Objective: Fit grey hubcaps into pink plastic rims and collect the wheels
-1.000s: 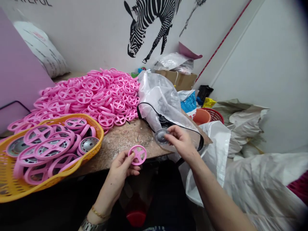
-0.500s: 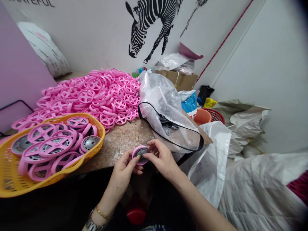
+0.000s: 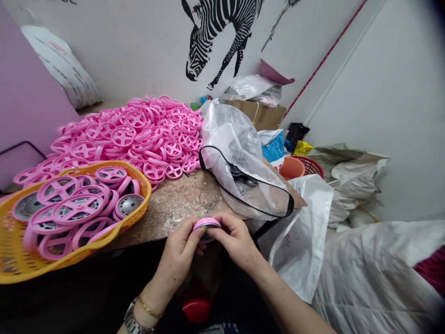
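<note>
Both my hands hold one small pink wheel (image 3: 206, 223) at the table's front edge. My left hand (image 3: 181, 253) grips its left side, fingers curled. My right hand (image 3: 235, 242) pinches its right side. A grey disc sits inside the wheel, mostly hidden by my fingers. A big heap of pink spoked wheels (image 3: 139, 137) lies on the table behind. A yellow basket (image 3: 141, 204) at the left holds several pink wheels with grey discs in them. A clear plastic bag (image 3: 236, 153) with grey discs inside lies just right of my hands.
The worn table top (image 3: 174, 202) shows between basket and bag. A cardboard box (image 3: 259, 113), an orange tub (image 3: 291, 168) and a red basket (image 3: 313, 166) stand behind the bag. White sacks (image 3: 365, 260) fill the right. A lilac board (image 3: 24, 102) leans at the left.
My right hand brought a grey disc from the bag to the pink wheel in my left hand. Both hands now close on the wheel, tilted edge-on and lower.
</note>
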`<state>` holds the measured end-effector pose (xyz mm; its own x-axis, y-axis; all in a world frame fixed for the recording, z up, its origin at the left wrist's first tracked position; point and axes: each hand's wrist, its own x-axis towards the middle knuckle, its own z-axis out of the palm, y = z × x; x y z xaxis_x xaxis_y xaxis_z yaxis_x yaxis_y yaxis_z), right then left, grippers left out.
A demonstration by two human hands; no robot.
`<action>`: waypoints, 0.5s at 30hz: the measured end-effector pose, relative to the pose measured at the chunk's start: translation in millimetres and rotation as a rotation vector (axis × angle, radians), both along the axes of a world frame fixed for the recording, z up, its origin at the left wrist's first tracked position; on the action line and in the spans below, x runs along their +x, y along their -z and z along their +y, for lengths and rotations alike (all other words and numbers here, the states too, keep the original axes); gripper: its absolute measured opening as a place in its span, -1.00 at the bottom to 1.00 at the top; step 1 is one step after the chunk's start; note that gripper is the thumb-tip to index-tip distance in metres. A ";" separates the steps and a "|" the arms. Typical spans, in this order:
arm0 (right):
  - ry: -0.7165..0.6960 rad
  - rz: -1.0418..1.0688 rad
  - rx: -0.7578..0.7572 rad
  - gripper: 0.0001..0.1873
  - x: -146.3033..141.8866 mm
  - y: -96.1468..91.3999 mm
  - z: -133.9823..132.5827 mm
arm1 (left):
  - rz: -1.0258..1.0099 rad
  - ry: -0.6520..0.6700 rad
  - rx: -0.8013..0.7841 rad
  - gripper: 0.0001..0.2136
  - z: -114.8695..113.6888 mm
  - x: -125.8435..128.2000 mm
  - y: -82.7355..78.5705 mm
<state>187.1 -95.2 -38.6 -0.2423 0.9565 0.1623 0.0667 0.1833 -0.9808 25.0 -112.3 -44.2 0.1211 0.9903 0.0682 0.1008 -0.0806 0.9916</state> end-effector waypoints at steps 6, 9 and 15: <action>0.053 0.016 0.032 -0.90 -6.9 8.9 -1.9 | 0.109 -0.151 0.114 -0.78 -4.3 4.5 2.6; 0.039 0.083 -0.044 -0.88 -7.9 13.6 2.1 | 0.126 -0.115 0.049 -0.77 -2.4 3.8 1.5; 0.010 0.152 -0.183 -0.82 -6.5 10.8 10.5 | 0.069 0.010 -0.104 -0.63 -0.2 -0.1 2.7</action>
